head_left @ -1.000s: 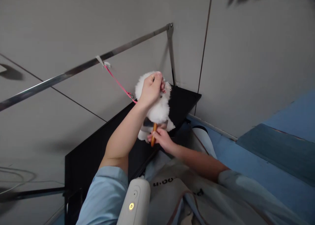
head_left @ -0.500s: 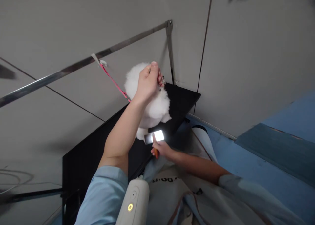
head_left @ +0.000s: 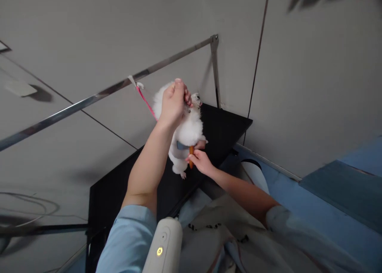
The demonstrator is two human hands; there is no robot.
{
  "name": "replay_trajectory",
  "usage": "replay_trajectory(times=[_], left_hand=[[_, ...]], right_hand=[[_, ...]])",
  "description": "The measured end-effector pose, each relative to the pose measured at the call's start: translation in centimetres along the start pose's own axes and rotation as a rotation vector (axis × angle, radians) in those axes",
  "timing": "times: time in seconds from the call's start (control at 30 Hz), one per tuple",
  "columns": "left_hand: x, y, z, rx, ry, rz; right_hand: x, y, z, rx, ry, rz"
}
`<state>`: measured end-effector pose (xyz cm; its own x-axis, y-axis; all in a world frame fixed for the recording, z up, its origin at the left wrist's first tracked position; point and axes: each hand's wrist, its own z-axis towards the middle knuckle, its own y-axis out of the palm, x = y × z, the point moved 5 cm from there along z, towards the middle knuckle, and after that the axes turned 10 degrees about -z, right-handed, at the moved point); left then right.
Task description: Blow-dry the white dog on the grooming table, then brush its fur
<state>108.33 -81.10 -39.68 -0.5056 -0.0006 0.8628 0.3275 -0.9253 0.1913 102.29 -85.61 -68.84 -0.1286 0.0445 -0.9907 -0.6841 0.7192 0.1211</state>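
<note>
A small white fluffy dog (head_left: 188,129) stands on a black table (head_left: 227,125), tied by a pink leash (head_left: 146,102) to a metal bar (head_left: 89,101). My left hand (head_left: 172,106) is closed around the dog's head or muzzle, holding it up. My right hand (head_left: 200,160) grips the orange handle of a brush (head_left: 191,153), whose head is pressed against the dog's chest fur.
A metal upright (head_left: 215,72) rises at the table's far corner by the grey wall. A white device with a lit button (head_left: 163,247) hangs at my chest over a grey apron. Blue floor (head_left: 328,209) lies to the right.
The brush, pulled away and flashing light half a second ago, is back against the dog's chest. My left hand has kept its hold on the head. The view has shifted slightly.
</note>
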Motion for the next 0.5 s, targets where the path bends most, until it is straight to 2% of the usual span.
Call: replay_trajectory(times=[0.17,0.3,0.4,0.5], left_hand=[[0.0,0.1,0.1,-0.012,-0.011,0.046],[-0.4,0.5,-0.3,-0.072,0.02,0.108],[-0.8,1.7,-2.3,-0.208,0.064,0.218],[-2.1,3.9,-6.9,-0.453,0.101,0.343]], right_hand=[[0.1,1.1,-0.2,-0.057,0.047,-0.032],[-0.7,0.1,0.1,-0.019,0.0,-0.067],[0.3,0.0,-1.3,-0.032,0.036,-0.107],[2.5,0.0,-4.5,-0.111,0.088,-0.116]])
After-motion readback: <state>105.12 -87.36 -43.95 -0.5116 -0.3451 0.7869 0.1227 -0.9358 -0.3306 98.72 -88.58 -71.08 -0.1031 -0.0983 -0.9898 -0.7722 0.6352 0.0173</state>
